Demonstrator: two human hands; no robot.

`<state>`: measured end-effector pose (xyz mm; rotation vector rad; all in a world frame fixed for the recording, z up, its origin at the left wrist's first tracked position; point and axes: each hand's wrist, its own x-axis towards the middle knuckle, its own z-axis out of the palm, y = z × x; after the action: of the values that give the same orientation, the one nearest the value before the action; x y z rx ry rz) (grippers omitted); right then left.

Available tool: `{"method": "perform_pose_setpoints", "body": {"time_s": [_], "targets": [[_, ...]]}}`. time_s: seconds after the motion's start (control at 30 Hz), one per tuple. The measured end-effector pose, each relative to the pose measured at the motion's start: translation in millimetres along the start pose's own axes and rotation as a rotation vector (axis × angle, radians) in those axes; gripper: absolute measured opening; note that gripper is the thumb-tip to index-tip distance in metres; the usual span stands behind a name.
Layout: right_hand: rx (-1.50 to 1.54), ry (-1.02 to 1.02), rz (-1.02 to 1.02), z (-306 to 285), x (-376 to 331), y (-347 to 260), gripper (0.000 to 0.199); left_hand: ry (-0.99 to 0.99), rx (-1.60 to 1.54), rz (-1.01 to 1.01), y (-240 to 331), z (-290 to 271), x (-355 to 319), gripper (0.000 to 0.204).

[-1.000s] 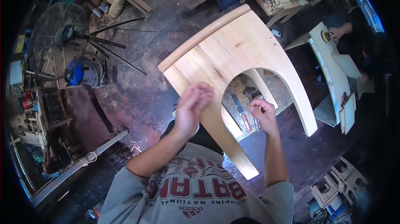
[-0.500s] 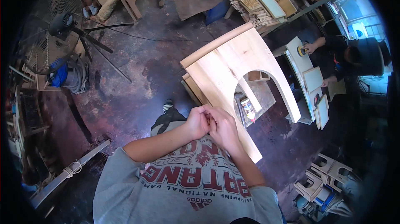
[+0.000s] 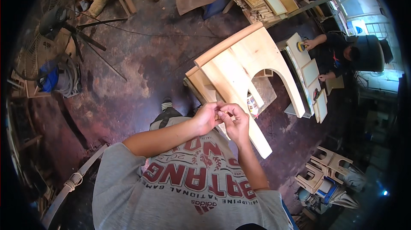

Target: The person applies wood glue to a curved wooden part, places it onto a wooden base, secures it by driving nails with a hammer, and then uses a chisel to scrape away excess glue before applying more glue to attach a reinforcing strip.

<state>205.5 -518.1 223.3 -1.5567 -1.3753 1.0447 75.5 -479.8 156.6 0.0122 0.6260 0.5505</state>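
Note:
My left hand (image 3: 206,118) and my right hand (image 3: 236,123) meet in front of my shirt, fingertips curled together. Whatever they pinch is small and mostly covered by the fingers; I cannot make out what it is. Just beyond them stands a pale wooden piece of furniture (image 3: 239,56) with arched cut-outs and a rounded rail along its far left edge. My right hand is close to its near leg, and I cannot tell if they touch. A white bottle with a red tip (image 3: 252,105) shows through the arched opening, partly hidden by the wood.
On the right, a co-worker's hand (image 3: 309,44) holds a yellow sander on a pale panel (image 3: 297,52). Stacked wooden pieces (image 3: 252,5) lie at the back. A pedestal fan (image 3: 49,20) stands left, its legs spread over the floor. Small arched wooden frames (image 3: 327,166) sit lower right.
My hands have lifted slightly and shifted away from my body, and the right hand's fingers and thumb show more. The whole view has turned a little. The co-worker's sander stays on the panel.

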Motion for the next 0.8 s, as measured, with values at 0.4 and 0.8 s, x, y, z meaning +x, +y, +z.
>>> {"method": "perform_pose_setpoints", "body": {"time_s": [0.4, 0.8], "targets": [[0.317, 0.090, 0.130, -24, 0, 23, 0.020, 0.010, 0.308, 0.138, 15, 10, -24, 0.026], [0.176, 0.070, 0.076, -37, 5, 28, 0.019, 0.134, 0.459, 0.252, 1, 18, -6, 0.016]]}}
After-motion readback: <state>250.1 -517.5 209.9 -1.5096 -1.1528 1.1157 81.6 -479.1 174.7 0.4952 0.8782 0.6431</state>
